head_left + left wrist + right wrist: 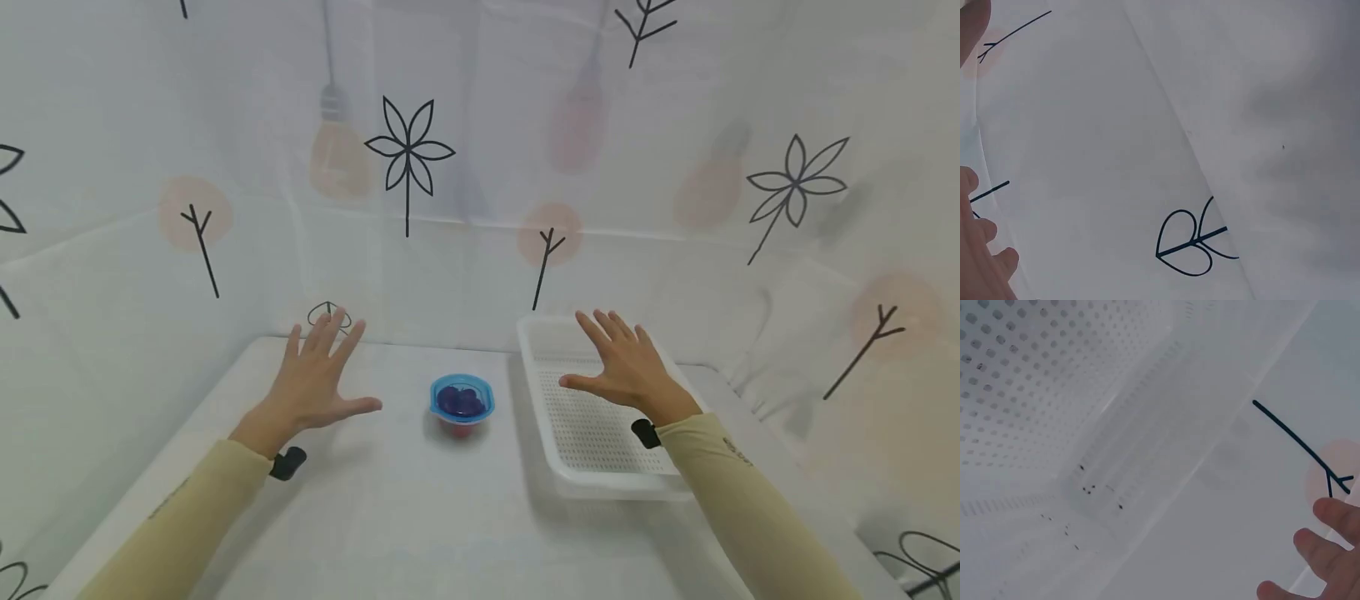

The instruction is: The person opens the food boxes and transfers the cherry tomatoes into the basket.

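A small tub with a blue rim [462, 398] stands on the white table, with dark purple round pieces showing at its top and a reddish lower part. To its left my left hand [311, 387] is held in the air, fingers spread and thumb pointing toward the tub. My right hand [626, 367] hovers over the white perforated basket [558, 467], its fingers spread as well. Neither hand holds anything. In the right wrist view some fingertips [1329, 550] appear beside the basket's wall [1147, 456]; the left wrist view catches only the edge of the left fingers [985, 250].
A white curtain [465, 275] printed with flowers, bulbs and twigs hangs behind and on both sides of the white table [420, 517]. The basket occupies the table's right side, and its rim rises above the surface. Black wrist straps [288, 463] show at both wrists.
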Tool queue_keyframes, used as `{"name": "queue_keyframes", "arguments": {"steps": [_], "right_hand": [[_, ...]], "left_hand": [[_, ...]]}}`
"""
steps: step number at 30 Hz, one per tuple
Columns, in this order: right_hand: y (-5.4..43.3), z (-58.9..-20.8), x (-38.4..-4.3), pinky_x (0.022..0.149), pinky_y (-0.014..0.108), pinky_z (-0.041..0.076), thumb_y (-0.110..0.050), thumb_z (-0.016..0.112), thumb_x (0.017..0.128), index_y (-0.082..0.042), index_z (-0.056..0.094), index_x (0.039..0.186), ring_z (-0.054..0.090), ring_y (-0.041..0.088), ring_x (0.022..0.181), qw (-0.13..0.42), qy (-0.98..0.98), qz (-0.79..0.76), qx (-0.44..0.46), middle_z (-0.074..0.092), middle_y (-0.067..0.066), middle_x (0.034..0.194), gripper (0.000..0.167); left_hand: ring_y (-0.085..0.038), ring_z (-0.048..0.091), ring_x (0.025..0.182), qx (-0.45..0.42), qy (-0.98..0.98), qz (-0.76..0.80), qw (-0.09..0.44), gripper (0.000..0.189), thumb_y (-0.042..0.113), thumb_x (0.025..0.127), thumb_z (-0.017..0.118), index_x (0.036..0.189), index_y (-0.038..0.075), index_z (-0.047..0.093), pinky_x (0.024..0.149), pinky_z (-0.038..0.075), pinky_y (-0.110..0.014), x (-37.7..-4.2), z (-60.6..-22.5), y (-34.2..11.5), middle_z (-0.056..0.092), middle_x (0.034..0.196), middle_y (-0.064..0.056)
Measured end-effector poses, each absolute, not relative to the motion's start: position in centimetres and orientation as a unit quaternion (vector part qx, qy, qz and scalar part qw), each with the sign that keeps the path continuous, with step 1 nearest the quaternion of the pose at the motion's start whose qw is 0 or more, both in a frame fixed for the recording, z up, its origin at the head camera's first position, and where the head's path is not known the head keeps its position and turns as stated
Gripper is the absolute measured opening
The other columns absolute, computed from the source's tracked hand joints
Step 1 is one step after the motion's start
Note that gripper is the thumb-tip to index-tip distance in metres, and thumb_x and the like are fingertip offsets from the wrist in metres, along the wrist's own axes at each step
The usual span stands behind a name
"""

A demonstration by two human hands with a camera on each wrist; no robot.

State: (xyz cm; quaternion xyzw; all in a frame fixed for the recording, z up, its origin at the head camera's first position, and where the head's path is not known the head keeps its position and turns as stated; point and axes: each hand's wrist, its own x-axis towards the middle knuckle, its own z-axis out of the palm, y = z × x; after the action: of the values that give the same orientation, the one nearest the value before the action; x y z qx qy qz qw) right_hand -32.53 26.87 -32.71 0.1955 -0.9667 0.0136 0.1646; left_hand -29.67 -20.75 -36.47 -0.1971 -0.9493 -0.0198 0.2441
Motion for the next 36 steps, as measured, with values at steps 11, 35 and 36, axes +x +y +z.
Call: {"name": "queue_keyframes", "arguments": {"steps": [11, 35, 36], "right_hand": [[25.0, -32.0, -32.0, 0.099, 0.059, 0.037, -0.061, 0.062, 0.083, -0.010, 0.035, 0.146, 0.043, 0.040, 0.127, 0.204, -0.943, 0.055, 0.256, 0.041, 0.019, 0.143, 0.086], [17.6, -30.3, -30.5, 0.091, 0.054, 0.047, -0.056, 0.062, 0.086, -0.016, 0.036, 0.147, 0.049, 0.033, 0.123, 0.135, -0.942, 0.132, 0.277, 0.043, 0.012, 0.143, 0.077], [17.3, -30.3, -30.5, 0.091, 0.053, 0.048, -0.055, 0.062, 0.086, -0.015, 0.036, 0.147, 0.050, 0.033, 0.122, 0.131, -0.942, 0.134, 0.279, 0.043, 0.012, 0.143, 0.077]], "left_hand": [[-0.037, 0.022, 0.141, -0.253, -0.931, -0.136, 0.225, 0.115, 0.071, 0.069, 0.068, 0.154, 0.017, 0.013, 0.110, 0.022, -0.058, -28.3, -36.8, -18.1, 0.011, 0.159, -0.013], [-0.025, 0.020, 0.143, -0.237, -0.887, -0.382, 0.109, 0.109, 0.039, 0.071, 0.084, 0.154, 0.018, 0.016, 0.110, 0.029, -0.049, -28.2, -41.5, -13.1, 0.017, 0.158, -0.005], [-0.025, 0.022, 0.142, -0.236, -0.885, -0.387, 0.106, 0.109, 0.037, 0.071, 0.085, 0.153, 0.017, 0.017, 0.109, 0.031, -0.048, -28.3, -41.6, -13.0, 0.018, 0.158, -0.005]]}}
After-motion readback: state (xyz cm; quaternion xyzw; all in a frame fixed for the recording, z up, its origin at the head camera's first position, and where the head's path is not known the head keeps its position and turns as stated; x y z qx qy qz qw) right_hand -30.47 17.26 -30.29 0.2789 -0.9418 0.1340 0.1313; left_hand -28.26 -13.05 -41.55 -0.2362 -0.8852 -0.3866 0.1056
